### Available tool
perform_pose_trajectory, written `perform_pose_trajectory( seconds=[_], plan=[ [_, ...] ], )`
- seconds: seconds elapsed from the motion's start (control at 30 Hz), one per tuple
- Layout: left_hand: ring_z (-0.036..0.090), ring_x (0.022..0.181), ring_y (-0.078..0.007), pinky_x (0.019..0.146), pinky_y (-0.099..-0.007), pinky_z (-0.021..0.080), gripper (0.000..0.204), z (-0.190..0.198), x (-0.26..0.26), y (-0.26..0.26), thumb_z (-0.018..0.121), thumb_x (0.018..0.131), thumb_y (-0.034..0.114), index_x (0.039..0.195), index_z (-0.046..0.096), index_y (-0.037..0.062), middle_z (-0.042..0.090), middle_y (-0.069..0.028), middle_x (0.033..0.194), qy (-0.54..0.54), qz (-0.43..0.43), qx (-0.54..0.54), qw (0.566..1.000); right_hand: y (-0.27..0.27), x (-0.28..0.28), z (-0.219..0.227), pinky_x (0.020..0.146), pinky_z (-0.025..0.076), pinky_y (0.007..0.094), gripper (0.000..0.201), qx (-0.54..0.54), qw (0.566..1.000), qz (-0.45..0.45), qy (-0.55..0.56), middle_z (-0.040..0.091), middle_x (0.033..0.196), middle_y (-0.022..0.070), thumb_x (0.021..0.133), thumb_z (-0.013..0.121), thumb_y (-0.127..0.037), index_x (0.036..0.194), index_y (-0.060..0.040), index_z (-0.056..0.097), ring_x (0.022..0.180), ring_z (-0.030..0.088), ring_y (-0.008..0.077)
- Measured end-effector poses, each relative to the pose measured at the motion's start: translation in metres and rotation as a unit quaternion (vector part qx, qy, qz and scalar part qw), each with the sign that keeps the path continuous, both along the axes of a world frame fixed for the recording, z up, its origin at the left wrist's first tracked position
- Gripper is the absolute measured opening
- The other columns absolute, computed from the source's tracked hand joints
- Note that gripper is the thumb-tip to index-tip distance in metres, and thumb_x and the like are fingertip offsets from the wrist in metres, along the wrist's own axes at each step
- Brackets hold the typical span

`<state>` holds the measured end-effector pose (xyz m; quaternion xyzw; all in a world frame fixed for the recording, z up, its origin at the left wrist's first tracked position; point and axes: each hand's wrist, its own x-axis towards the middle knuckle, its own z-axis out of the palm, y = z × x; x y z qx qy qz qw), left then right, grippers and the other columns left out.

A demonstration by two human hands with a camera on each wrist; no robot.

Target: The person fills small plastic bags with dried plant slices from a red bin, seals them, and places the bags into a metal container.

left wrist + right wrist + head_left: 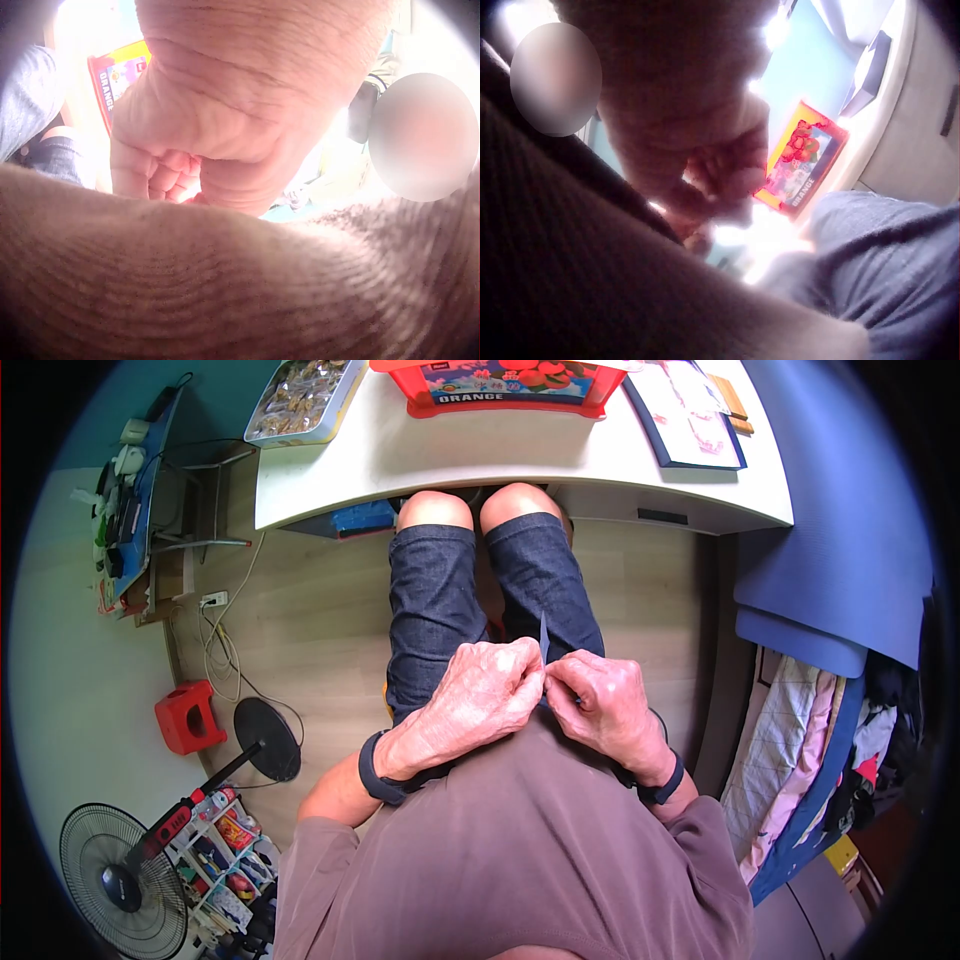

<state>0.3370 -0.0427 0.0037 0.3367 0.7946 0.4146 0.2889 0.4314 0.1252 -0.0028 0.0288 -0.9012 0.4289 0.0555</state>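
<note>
A thin, pointed blue-grey strip (544,638) sticks up between the two hands, close in front of the brown shirt. The left hand (488,685) curls its fingers and pinches the strip near its lower part. Fingertips of the right hand (603,698) meet the thumb right beside it, pinching at the strip's lower end. Most of that lower end is hidden by the fingers. From the left wrist, the left hand (225,112) shows its curled fingers, while the right hand (705,142) appears dark in its own wrist view; neither shows the strip plainly.
Beyond the knees, a white table (340,480) carries a red box (510,408) labelled ORANGE, a tin of small wrapped items (303,400) and a dark-edged tray (690,420). To the left stand a fan (122,887) and a red stool (187,718). Folded bedding (790,750) lies right.
</note>
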Motion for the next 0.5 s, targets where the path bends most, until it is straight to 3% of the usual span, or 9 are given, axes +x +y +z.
perform_pose_trajectory(
  seconds=[0.1, 0.17, 0.5],
  plan=[
    [0.064, 0.06, -0.0345, 0.056, -0.0402, 0.048, 0.012, 0.001, 0.0018, 0.0006, 0.064, 0.086, 0.008, 0.079, 0.059, -0.0001, 0.063, -0.0182, 0.067, 0.016, -0.002, 0.002, 1.0, -0.0012, 0.0012, -0.0005, 0.057, 0.053, 0.0371, 0.008, -0.01, 1.0, -0.001, 0.015, 0.065, 0.074, 0.0116, 0.079, 0.072, -0.005, 0.079, -0.0027, 0.064, 0.065, 0.067, 0.0285],
    [0.064, 0.06, -0.0344, 0.055, -0.0407, 0.048, 0.01, -0.0014, 0.004, -0.0012, 0.064, 0.084, 0.007, 0.078, 0.058, 0.0003, 0.062, -0.0175, 0.066, 0.038, -0.002, 0.004, 0.999, 0.0005, 0.0025, -0.0006, 0.054, 0.051, 0.0358, 0.008, 0.04, 0.999, -0.022, 0.026, 0.065, 0.07, 0.0117, 0.073, 0.071, 0.001, 0.076, -0.0029, 0.064, 0.06, 0.065, 0.028],
    [0.062, 0.055, -0.0331, 0.051, -0.0406, 0.047, 0.013, 0.0007, 0.006, 0.0001, 0.066, 0.073, 0.01, 0.068, 0.056, 0.0046, 0.06, -0.0135, 0.06, 0.151, 0.026, -0.014, 0.988, 0.0012, 0.0014, -0.002, 0.053, 0.05, 0.036, 0.008, 0.002, 0.998, -0.049, 0.029, 0.064, 0.068, 0.0116, 0.073, 0.07, 0.001, 0.075, -0.0028, 0.063, 0.059, 0.065, 0.0282]
  ],
)
